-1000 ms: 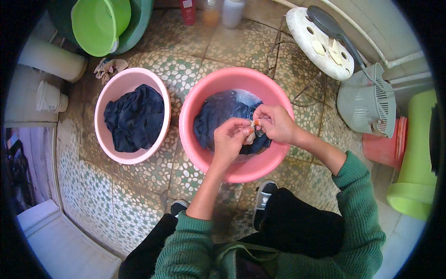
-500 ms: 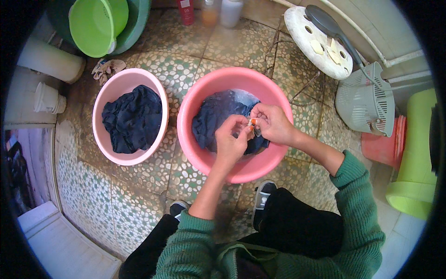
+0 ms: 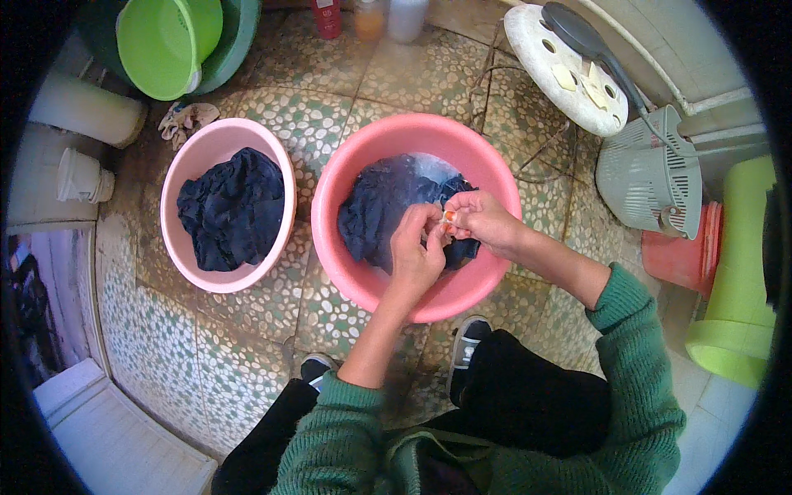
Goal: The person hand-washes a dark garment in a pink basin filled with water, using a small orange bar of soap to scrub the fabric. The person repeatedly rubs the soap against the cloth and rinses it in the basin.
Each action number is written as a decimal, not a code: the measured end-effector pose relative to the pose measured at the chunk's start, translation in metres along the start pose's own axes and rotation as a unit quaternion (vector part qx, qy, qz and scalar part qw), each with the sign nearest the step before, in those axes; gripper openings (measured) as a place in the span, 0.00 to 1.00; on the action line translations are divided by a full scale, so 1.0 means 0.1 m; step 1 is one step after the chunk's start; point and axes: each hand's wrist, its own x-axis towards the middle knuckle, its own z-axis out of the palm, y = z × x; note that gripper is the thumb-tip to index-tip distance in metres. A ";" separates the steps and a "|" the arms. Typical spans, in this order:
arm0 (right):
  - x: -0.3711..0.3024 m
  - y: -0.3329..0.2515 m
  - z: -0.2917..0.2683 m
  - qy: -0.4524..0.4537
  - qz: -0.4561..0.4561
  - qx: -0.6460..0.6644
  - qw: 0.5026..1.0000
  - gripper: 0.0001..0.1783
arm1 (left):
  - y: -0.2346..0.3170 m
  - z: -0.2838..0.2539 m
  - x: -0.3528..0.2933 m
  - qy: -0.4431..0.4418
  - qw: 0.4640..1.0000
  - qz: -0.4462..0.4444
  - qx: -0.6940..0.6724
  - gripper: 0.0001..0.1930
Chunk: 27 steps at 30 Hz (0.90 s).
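Both my hands meet over the right side of a coral-pink basin [image 3: 328, 264]. My left hand [image 3: 417, 247] is closed in a pinch, its fingertips against those of my right hand [image 3: 488, 225], which pinches too. Between them is a small white-and-orange thing [image 3: 450, 218], too small and too covered by fingers to name. Below the hands, dark navy cloth [image 3: 371, 216] lies wet in cloudy, sudsy water. To the left, a pale pink basin [image 3: 171, 235] holds a crumpled heap of dark cloth [image 3: 233, 210].
Green tubs [image 3: 169, 49] and a rag [image 3: 186, 122] are at the far left. Bottles [image 3: 369, 21] stand along the back. On the right are a white stool [image 3: 549, 78] with a black shower head [image 3: 572, 35], a grey basket [image 3: 643, 173], a red bucket [image 3: 678, 257] and a lime-green bin [image 3: 738, 305].
My fingers have shifted slightly around the small white-and-orange thing, and both hands stay together over the basin. The whole view has moved a little.
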 end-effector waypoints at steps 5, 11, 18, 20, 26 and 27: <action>-0.05 -0.01 0.02 -0.006 0.044 0.038 0.998 0.03 | -0.06 0.00 -0.06 -0.011 0.998 -0.020 -0.055 0.10; -0.08 0.06 0.01 0.031 -0.129 -0.190 0.973 0.04 | 0.03 0.00 -0.09 -0.035 0.956 -0.164 -0.242 0.06; -0.03 0.07 0.03 0.058 -0.173 -0.266 0.947 0.05 | 0.09 -0.05 -0.03 -0.051 0.966 -0.161 -0.195 0.05; 0.00 0.10 -0.01 0.048 -0.121 -0.199 0.971 0.06 | 0.05 -0.02 -0.05 -0.037 0.975 -0.145 -0.166 0.06; -0.09 -0.01 0.02 0.011 0.030 0.024 0.999 0.06 | 0.04 -0.01 -0.07 -0.009 1.000 -0.001 -0.011 0.06; -0.10 -0.01 0.02 0.013 0.036 0.035 0.999 0.06 | 0.07 -0.02 -0.06 -0.005 0.998 0.043 0.035 0.06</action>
